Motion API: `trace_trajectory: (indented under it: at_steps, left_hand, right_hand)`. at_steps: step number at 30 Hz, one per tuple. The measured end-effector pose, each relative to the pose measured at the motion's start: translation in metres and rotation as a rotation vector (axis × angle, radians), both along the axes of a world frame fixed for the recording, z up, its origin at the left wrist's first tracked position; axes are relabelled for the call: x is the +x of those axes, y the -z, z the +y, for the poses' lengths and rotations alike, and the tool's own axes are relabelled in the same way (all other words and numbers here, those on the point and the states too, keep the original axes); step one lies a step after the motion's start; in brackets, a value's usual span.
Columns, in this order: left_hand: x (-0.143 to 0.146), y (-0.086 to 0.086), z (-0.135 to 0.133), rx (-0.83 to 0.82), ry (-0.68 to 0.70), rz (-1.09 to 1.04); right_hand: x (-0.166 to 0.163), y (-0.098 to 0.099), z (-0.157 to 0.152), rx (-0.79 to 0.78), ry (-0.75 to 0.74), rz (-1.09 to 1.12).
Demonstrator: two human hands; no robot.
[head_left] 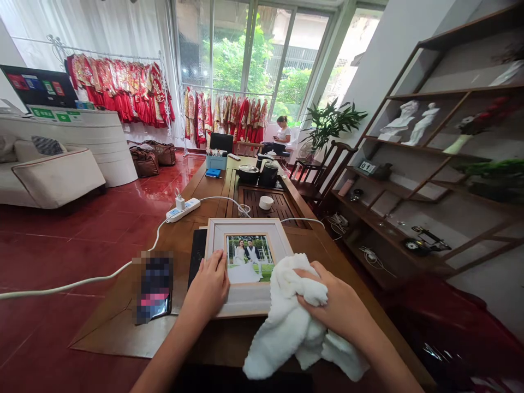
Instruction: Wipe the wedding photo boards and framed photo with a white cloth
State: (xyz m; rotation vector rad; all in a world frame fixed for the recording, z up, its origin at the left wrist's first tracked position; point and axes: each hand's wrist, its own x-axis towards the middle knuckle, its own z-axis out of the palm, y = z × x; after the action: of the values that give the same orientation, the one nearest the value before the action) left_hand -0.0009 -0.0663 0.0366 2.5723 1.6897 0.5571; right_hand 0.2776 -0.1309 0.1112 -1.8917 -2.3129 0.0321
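A white picture frame (245, 232) with a wedding photo lies flat on the wooden table (213, 191) in front of me. My left hand (209, 286) rests on the frame's lower left corner, fingers laid over its edge, holding it steady. My right hand (335, 303) is closed around a fluffy white cloth (286, 322), which is pressed on the frame's lower right corner and hangs down toward me.
A phone (154, 286) lies left of the frame. A white power strip (183, 209) with a long cable sits further back, with a tea tray, bowl and kettles (262, 173) beyond. A wooden shelf (409, 180) stands right. A person sits by the far window.
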Motion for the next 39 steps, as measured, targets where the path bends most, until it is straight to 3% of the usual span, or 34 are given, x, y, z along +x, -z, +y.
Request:
trace_trajectory:
  at_steps: [4,14,21,28,39]
  left_hand:
    - [0.000,0.000,0.001,0.009,0.011,-0.002]
    - [-0.002,0.000,0.002,0.016,0.012,-0.008]
    - [-0.001,-0.003,0.000,-0.028,0.011,0.015]
    - [0.001,-0.004,-0.002,0.014,-0.008,0.024]
    - [0.001,-0.004,-0.002,0.012,-0.004,0.006]
  right_hand:
    - [0.000,0.001,0.022,0.068,0.016,-0.058]
    - [-0.003,0.003,0.109,0.211,0.090,-0.086]
    - [-0.006,0.008,0.134,0.288,0.150,-0.056]
    - [0.000,0.012,0.108,0.261,0.098,0.039]
    - [0.019,0.035,-0.001,0.132,0.037,0.238]
